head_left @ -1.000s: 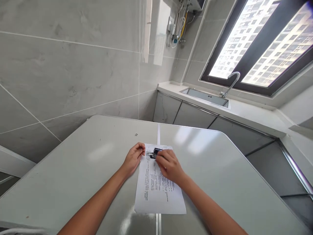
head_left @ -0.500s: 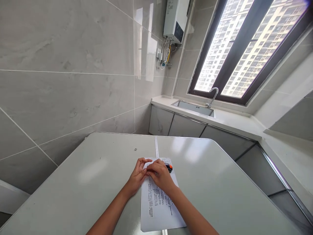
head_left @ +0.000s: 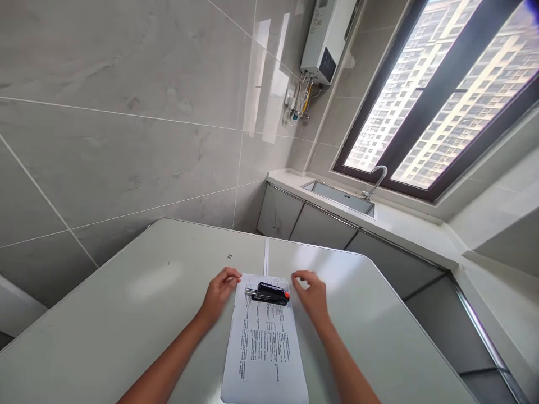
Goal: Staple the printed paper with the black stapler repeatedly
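A black stapler [head_left: 269, 293] with an orange-red end lies across the upper part of a printed sheet of paper [head_left: 261, 370]. Its silver metal part sticks out to the left. Neither hand touches the stapler. My left hand [head_left: 219, 292] is at the sheet's top left corner, fingertips drawn together. By the top right corner, my right hand [head_left: 310, 292] has thumb and forefinger in a pinch. What either pinch holds, if anything, is too small to make out.
Small dark bits that look like staples [head_left: 229, 256] lie on the pale table [head_left: 160, 314], beyond my left hand. A seam [head_left: 266, 255] divides the tabletop. Past the table's far edge are a counter with a sink [head_left: 340, 197] and a tap [head_left: 374, 182].
My hands were together over the stapler and have moved apart to either side of the sheet. The stapler now shows whole. The camera view has tilted a little.
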A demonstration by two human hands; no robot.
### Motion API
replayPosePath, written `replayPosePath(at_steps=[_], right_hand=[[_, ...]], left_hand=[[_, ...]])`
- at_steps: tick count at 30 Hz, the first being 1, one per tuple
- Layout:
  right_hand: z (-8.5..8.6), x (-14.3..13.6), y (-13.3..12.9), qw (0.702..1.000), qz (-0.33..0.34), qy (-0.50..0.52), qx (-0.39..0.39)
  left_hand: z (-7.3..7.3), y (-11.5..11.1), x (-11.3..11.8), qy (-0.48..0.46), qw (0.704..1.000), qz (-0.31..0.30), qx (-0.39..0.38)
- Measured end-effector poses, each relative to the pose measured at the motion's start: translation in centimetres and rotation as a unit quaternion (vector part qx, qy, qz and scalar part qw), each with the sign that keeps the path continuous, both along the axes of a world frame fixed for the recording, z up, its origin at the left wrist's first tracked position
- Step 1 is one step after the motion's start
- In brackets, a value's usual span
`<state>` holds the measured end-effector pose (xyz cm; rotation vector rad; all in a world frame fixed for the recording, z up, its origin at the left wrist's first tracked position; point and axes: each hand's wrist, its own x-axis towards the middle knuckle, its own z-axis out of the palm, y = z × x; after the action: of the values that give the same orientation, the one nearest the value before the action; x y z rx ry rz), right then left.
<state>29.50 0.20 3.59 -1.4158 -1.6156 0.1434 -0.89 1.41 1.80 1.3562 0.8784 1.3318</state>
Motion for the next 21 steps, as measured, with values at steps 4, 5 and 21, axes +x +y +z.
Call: replayPosePath(at_steps=[4, 5, 21], right_hand=[[-3.0, 7.3, 4.1, 0.986, -0.111, -0.051, -0.112], [-3.6, 8.2, 5.0, 0.983, -0.114, -0.061, -0.128], [-5.6, 5.1, 6.4, 0.994, -0.084, -0.009, -0.065]], left_hand=[[-3.0, 4.8, -1.8, 0.284, 0.952, 0.095, 0.063], [-3.8, 5.9, -2.1, 0.337, 0.933, 0.099, 0.075], [-4.7, 4.7, -3.3, 0.42, 0.899, 0.1, 0.076]])
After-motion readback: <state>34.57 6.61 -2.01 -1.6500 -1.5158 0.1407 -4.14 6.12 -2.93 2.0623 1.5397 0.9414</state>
